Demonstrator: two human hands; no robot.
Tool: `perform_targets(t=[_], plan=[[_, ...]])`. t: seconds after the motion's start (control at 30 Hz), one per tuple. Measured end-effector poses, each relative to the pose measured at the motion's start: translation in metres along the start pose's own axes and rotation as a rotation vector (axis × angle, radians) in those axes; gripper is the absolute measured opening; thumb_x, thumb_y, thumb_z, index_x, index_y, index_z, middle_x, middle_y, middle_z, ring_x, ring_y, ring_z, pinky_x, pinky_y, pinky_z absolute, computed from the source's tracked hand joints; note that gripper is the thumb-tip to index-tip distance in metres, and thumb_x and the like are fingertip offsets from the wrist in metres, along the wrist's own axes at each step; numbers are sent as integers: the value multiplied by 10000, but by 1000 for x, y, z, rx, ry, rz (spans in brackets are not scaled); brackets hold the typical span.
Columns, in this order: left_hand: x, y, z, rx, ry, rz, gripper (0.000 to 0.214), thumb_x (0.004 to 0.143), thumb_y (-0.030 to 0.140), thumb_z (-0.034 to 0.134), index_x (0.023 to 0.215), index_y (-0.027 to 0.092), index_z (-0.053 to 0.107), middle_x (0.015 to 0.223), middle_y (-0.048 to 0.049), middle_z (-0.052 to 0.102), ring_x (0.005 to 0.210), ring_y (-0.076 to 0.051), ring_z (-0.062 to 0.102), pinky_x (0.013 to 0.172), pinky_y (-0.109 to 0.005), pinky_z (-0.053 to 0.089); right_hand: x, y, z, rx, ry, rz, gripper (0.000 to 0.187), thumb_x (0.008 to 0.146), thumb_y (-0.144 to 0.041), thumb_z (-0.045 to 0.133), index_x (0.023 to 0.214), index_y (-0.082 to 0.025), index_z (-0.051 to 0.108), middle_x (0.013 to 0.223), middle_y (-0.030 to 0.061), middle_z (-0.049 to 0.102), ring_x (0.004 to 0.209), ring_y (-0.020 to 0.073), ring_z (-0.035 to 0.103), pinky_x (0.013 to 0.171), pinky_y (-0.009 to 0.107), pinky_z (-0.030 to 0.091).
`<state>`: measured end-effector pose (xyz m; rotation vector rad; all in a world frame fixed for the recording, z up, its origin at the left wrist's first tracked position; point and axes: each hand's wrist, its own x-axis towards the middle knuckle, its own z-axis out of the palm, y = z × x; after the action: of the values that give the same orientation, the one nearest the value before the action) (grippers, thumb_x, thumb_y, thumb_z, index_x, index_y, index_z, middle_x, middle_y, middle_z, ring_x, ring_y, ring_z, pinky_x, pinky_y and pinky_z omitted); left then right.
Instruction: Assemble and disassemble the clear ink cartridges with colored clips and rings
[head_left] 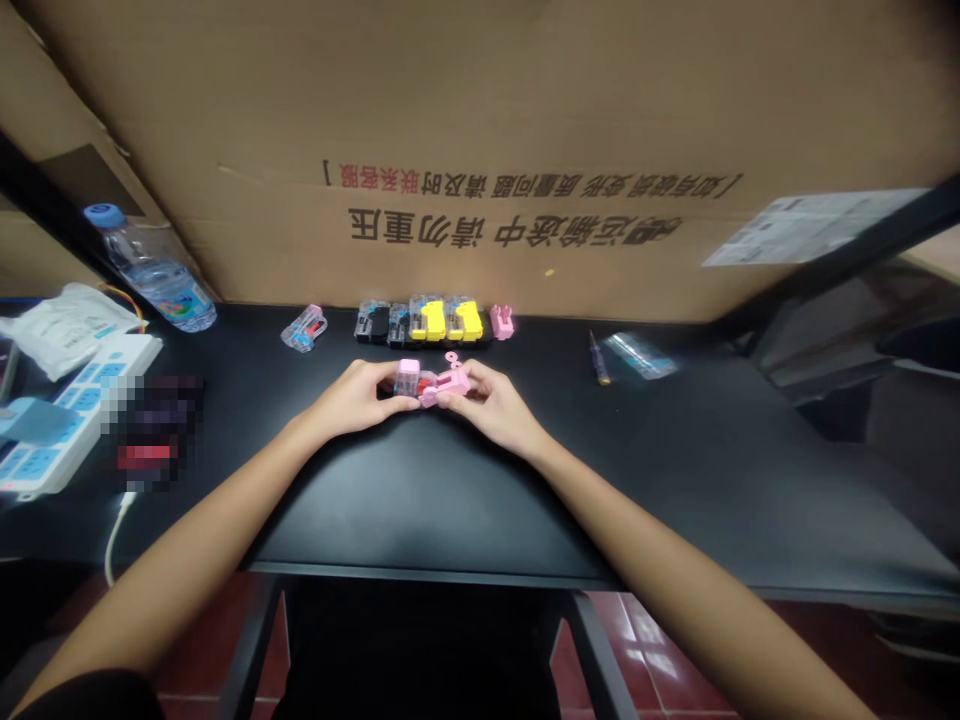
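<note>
My left hand (358,398) pinches a small clear cartridge with a pink top (407,378) over the black table (450,480). My right hand (491,402) grips a pink plastic clip (448,384) pressed against that cartridge; both hands meet at the middle of the table. Behind them a row of cartridges (427,321) stands along the cardboard wall, some black, two with yellow caps. A loose pink clip (502,322) ends the row on the right. A single clear cartridge (304,328) lies to the left.
A water bottle (150,268) lies at the back left beside a white power strip (67,415) and a white bag (64,325). A small screwdriver (598,360) and a clear wrapper (640,355) lie at the right. A cardboard box (525,150) forms the back wall.
</note>
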<state>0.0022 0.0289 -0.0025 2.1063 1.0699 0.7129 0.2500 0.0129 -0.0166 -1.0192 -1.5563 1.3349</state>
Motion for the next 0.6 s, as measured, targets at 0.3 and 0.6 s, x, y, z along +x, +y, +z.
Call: perform_targets(t=[0.3,0.6], plan=[[0,-1,1,22,-11,-8,400,926,443,802,1244,200,786,1102,-66,853,936,-261,799,872,-373,588,0,2,3,0,15,14,457,763,-615,910,924,-241,702,1071,83,820,980,270,772,982,488,608],[-1,0,-1,-30,-61,30,455,953,484,779,1311,213,706,1172,-75,838,1042,-274,805,929,-372,595,0,2,2,-28,-8,-13,382,843,-556,874,1048,-252,766,1018,52,803,967,263,770,986,478,617]])
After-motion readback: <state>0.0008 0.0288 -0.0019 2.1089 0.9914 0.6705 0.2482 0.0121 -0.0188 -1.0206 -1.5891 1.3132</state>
